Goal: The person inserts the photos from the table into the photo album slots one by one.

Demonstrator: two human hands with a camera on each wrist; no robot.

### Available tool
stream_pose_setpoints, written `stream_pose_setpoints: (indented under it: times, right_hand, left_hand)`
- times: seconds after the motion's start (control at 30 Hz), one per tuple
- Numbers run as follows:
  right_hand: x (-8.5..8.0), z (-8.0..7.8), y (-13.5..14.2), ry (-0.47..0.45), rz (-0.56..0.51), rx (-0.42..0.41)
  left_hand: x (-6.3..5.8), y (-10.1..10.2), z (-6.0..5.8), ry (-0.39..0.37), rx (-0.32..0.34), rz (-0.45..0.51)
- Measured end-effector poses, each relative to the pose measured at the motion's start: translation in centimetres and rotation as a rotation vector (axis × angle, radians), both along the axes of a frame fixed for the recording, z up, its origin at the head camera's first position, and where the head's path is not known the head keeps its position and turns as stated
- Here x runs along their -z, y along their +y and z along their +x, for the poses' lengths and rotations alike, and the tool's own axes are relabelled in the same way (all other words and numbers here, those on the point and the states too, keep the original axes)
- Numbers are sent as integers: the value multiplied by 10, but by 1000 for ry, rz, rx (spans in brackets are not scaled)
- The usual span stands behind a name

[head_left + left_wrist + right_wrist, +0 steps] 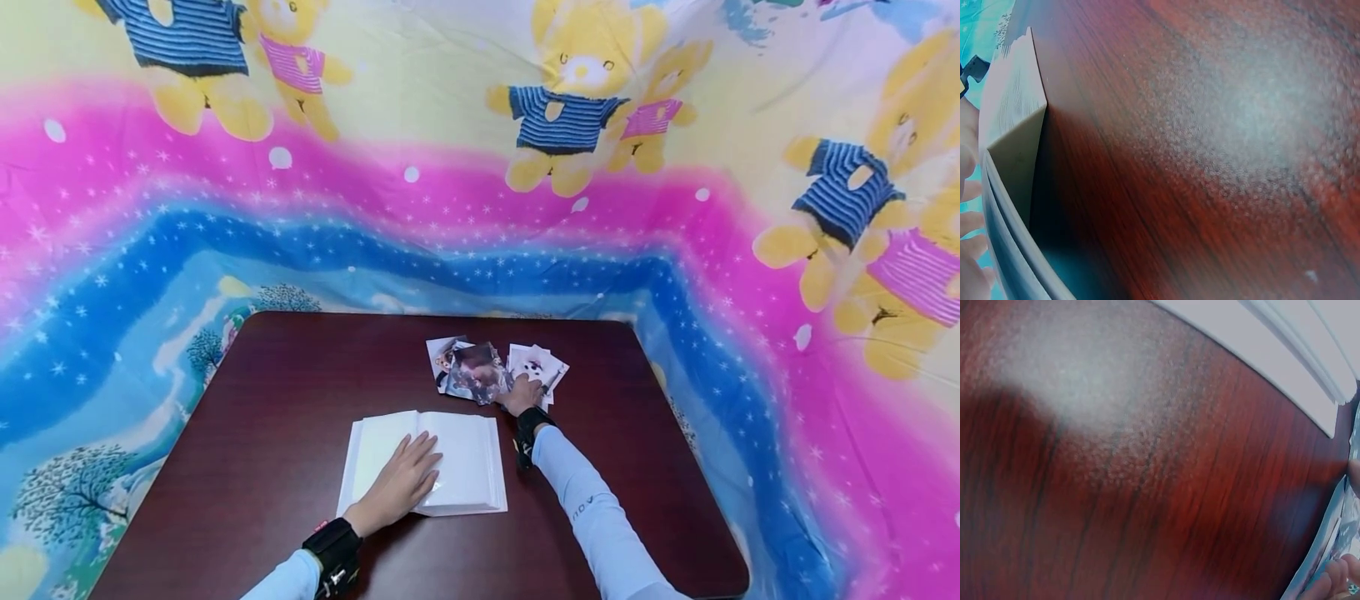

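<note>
An open album (465, 450) with blank white pages lies on the dark wooden table. My left hand (401, 475) rests on it, fingers extended across the middle of the pages. In the left wrist view, the album's page edges (1016, 87) stand at the left, with part of the hand beside them. Beyond the album, my right hand (522, 395) touches the loose photos, between a darker pile (476, 372) and a lighter pile (540, 367) showing a white animal face. The right wrist view catches only its fingers (1335, 575) and thumb at the right edge, apart over the photos.
The reddish-brown table (285, 400) has rounded corners. A cloth printed with teddy bears (570, 100) hangs behind and along both sides of it. A black wrist strap with a camera (333, 554) is on each arm, over light blue sleeves.
</note>
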State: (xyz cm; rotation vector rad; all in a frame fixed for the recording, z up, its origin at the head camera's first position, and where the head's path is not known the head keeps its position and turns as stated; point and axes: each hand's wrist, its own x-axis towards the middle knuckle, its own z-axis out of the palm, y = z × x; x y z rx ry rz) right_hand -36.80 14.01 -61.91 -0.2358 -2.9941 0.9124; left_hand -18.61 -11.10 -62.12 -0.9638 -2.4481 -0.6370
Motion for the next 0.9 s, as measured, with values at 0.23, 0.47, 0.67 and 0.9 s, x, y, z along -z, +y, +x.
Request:
stream_pose_setpoints:
  times: [0.23,0.47,0.67,0.9]
  right_hand:
    - [-4,4,9,42,-106,7]
    - [-18,8,15,62,-337,-22]
    - [-45,10,21,102,-610,-129]
    - [-74,22,32,193,-586,-346]
  left_hand:
    - [0,8,1,10,27,7]
    - [0,14,2,19,10,-58]
    - [-1,14,-4,1,-17,-51]
    - [-4,17,-7,-28,-27,45]
